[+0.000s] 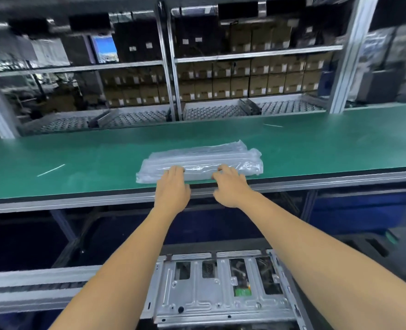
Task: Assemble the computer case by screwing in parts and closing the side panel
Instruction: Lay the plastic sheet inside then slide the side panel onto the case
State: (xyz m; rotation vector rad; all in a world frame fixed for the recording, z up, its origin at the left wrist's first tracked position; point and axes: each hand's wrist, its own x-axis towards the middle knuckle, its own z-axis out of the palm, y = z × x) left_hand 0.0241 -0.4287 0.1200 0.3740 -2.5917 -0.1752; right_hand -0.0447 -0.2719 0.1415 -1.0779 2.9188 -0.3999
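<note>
Directly below the camera, at the bottom of the view, lies the computer case (223, 289): bare grey metal, open side up, stamped ribs and rectangular cut-outs showing, a small green board visible through one opening. It rests on a lower line with a grey rail (37, 287) running off to the left.

Beyond it, across a dark gap, stands the green tabletop (78, 158) with a metal front edge. Near that edge lies a flat part wrapped in a clear plastic bag (202, 160), long side parallel to the edge.

Both arms reach over the case to the bag. Left hand (172, 189): fingers bent down over the bag's near edge, touching it. Right hand (230, 186): fingers curled onto the bag's near edge, thumb out to the side. Whether either grip is actually closed on the plastic cannot be told.

Two thin pale strips lie on the mat, one far left (51, 170), one far right (272, 125); otherwise green surface stretches well to both sides of the bag.

Behind the tabletop: roller trays (211, 111), then metal shelving (256, 53) stacked with brown cartons. Background blurred.
</note>
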